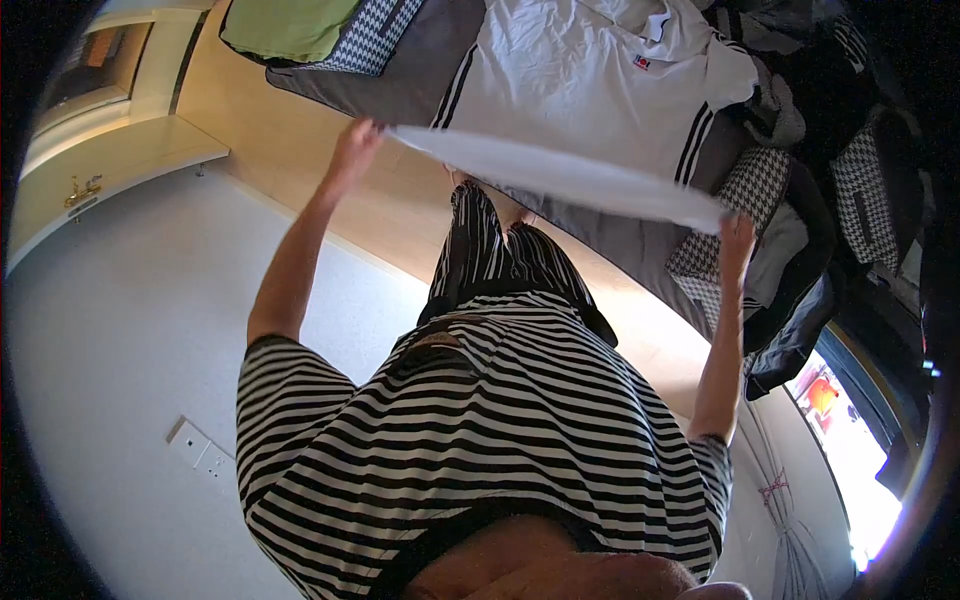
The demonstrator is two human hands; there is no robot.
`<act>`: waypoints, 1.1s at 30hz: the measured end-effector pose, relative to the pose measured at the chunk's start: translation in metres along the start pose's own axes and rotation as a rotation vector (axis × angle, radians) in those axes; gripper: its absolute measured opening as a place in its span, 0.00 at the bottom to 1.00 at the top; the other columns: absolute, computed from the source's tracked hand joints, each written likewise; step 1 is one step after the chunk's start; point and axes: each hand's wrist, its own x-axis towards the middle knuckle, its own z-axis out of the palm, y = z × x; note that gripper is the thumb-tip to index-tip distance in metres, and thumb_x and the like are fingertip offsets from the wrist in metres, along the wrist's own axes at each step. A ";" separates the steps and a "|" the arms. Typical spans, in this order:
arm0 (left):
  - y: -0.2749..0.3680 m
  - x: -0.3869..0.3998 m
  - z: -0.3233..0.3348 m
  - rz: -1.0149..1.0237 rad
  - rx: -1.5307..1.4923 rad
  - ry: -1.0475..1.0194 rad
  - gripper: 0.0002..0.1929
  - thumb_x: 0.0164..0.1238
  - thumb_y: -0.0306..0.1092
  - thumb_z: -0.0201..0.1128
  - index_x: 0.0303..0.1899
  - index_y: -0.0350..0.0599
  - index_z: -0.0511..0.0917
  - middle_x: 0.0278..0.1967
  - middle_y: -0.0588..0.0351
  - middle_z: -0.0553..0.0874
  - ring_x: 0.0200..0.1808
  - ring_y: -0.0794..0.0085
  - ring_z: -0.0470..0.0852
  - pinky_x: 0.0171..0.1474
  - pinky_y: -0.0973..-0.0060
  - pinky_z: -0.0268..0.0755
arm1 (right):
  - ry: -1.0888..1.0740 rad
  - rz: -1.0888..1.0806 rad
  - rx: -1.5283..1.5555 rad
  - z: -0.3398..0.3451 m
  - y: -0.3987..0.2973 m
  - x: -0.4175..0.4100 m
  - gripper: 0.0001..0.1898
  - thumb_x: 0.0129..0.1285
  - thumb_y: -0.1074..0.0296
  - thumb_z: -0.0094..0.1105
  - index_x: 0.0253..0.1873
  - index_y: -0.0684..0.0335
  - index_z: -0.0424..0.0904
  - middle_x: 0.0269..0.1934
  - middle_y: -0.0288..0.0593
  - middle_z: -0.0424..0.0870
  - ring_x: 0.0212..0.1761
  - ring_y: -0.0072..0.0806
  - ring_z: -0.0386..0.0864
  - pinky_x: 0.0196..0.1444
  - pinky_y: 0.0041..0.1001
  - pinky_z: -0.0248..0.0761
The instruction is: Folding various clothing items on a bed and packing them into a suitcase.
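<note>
My left hand (360, 142) grips one end of a stretched white cloth (555, 176), and my right hand (736, 232) grips its other end. The cloth is blurred and held taut above the near edge of the bed. Beyond it a white short-sleeved shirt (570, 82) lies front up, its collar away from me, with black stripes down its sides and a small red and dark emblem on the chest. Whether the held cloth is this shirt's hem or a separate piece, I cannot tell.
A grey bedspread (322, 86) lies under the shirt. Green fabric (289, 26) and houndstooth cloth (375, 37) are at upper left. On the right are another houndstooth piece (754, 187) and dark clothes (799, 300). A pale cabinet (127, 169) stands left; a tied curtain (787, 525) hangs lower right.
</note>
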 end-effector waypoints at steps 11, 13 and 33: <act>0.066 0.118 0.068 -0.320 -0.812 0.118 0.19 0.68 0.44 0.57 0.34 0.32 0.78 0.22 0.51 0.82 0.22 0.71 0.82 0.29 0.76 0.76 | -0.166 0.650 1.073 0.047 -0.108 0.157 0.19 0.59 0.51 0.63 0.40 0.65 0.78 0.29 0.38 0.78 0.27 0.25 0.77 0.30 0.26 0.71; 0.100 0.107 0.082 -0.295 -0.571 0.014 0.23 0.68 0.48 0.55 0.35 0.30 0.78 0.24 0.50 0.83 0.24 0.70 0.83 0.30 0.75 0.76 | -0.207 0.626 1.074 0.051 -0.138 0.137 0.19 0.60 0.52 0.61 0.42 0.66 0.77 0.26 0.38 0.77 0.22 0.25 0.76 0.25 0.25 0.72; 0.050 0.138 0.040 -0.250 -0.582 0.453 0.25 0.71 0.48 0.49 0.25 0.32 0.78 0.18 0.55 0.78 0.20 0.72 0.74 0.25 0.70 0.67 | 0.335 0.528 1.436 0.001 -0.184 0.187 0.09 0.62 0.66 0.60 0.42 0.66 0.77 0.30 0.33 0.76 0.27 0.21 0.73 0.30 0.24 0.67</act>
